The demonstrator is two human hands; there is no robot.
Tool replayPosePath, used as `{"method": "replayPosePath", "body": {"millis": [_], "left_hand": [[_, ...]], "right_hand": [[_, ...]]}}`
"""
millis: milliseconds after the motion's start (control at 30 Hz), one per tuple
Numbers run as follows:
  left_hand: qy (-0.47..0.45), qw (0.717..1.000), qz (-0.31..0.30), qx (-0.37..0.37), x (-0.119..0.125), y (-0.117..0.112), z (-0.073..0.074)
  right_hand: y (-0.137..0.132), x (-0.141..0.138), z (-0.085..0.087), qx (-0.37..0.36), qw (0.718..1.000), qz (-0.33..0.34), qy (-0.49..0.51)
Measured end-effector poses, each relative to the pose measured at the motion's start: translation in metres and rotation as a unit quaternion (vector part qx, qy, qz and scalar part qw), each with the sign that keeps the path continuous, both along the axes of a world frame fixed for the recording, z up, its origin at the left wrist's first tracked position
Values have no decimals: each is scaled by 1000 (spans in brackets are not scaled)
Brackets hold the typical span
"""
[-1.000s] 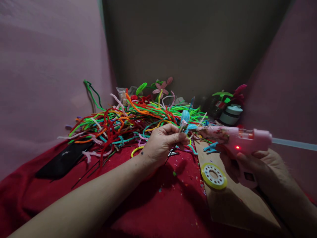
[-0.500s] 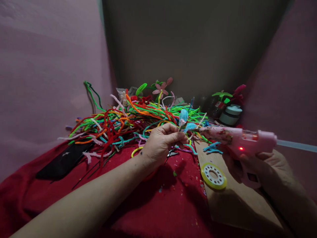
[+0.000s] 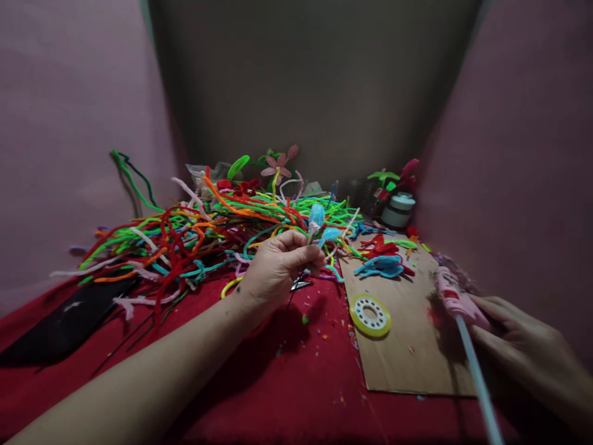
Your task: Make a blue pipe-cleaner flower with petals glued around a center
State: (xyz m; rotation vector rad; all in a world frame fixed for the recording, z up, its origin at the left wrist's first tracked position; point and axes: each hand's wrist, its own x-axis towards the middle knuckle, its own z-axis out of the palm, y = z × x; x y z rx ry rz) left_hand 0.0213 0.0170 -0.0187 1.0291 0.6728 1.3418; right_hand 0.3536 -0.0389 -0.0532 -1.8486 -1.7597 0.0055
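Note:
My left hand (image 3: 277, 267) is closed in a pinch on a thin stem that carries small light-blue pipe-cleaner petals (image 3: 320, 225), held up in front of the pile of coloured pipe cleaners (image 3: 217, 228). My right hand (image 3: 519, 347) sits low at the right edge of the cardboard sheet (image 3: 407, 346), fingers wrapped round the handle of the pink glue gun (image 3: 456, 298). The gun's nozzle points away from me over the cardboard, and its clear glue stick (image 3: 479, 383) trails back towards me.
On the cardboard lie blue petal shapes (image 3: 382, 266), red ones (image 3: 380, 246) and a yellow-and-white tape roll (image 3: 369, 314). A black flat object (image 3: 60, 324) lies at left on the red cloth (image 3: 296, 383). Finished flowers (image 3: 278, 164) and a white jar (image 3: 398, 210) stand at the back.
My right hand has pulled the glue gun away from the blue petals and lowered it to the right edge of the cardboard, turning it. The view has shifted right; my left hand keeps its hold.

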Motion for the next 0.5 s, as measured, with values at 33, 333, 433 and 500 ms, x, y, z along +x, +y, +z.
{"method": "replayPosePath", "body": {"millis": [33, 333, 433, 500], "left_hand": [[2, 1000, 0, -3, 1, -1, 1], [-11, 1000, -6, -19, 4, -6, 1], [-21, 999, -24, -19, 6, -8, 0], [-37, 998, -49, -16, 7, -10, 1]], "right_hand": [[1, 6, -4, -30, 999, 12, -17], [30, 20, -7, -81, 982, 43, -165], [22, -1, 16, -37, 991, 12, -125], [14, -31, 31, 4, 999, 40, 16]]}}
